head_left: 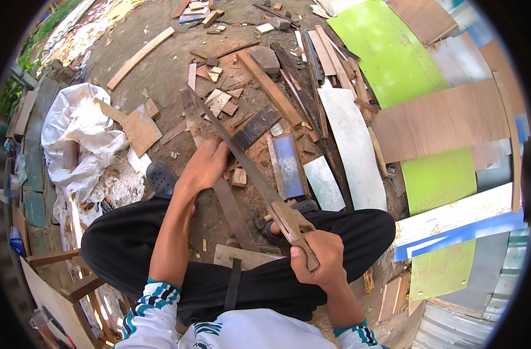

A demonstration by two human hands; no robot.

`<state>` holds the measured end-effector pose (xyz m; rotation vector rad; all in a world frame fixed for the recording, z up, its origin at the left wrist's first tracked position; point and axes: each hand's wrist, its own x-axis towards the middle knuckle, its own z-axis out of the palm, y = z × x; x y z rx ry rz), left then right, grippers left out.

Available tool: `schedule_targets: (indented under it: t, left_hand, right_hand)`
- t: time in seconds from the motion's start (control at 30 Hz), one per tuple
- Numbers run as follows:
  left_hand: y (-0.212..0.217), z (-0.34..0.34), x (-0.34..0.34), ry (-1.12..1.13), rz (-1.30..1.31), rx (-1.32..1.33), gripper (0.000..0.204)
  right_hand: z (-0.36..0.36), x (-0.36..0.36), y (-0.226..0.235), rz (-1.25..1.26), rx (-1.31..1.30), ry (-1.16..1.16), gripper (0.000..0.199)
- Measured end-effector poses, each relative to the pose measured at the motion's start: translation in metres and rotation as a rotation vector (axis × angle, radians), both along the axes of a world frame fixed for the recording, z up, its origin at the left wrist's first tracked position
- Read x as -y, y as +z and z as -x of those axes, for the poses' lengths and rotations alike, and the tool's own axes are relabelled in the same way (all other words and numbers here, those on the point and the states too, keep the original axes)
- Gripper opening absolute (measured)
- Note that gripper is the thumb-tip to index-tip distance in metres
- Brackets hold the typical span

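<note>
My right hand [321,256] is wrapped round the wooden handle [293,224] of a handsaw, whose long brown blade [248,168] slants away to the far left. Beside the blade, my left hand [206,166] grips a long wooden strip [233,212] that runs along the ground between my legs. Its fingers curl over the strip, partly hidden, close to the saw's edge. Just below those fingers sits a small wood block [239,177]. A dark, short board [258,127] lies on the blade's other side.
Scattered offcuts [219,102] and a long beam [269,88] lie ahead on the dirt. To the left is a crumpled white sack [79,134]. Green sheets [387,52], a brown panel [443,122] and a pale strip [353,139] cover the right side.
</note>
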<state>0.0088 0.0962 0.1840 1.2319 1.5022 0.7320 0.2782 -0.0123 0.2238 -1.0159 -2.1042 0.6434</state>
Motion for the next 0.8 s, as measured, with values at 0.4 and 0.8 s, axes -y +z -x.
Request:
schedule_targets:
  t: [0.4, 0.8]
  left_hand:
    - [-0.003, 0.004, -0.004, 0.002, -0.007, 0.061, 0.045]
    - [-0.013, 0.012, -0.007, 0.001, -0.097, -0.061, 0.047]
  right_hand:
    - [0.005, -0.006, 0.003, 0.025, -0.026, -0.041, 0.024]
    - [0.021, -0.024, 0.004, 0.027, -0.007, -0.027, 0.023]
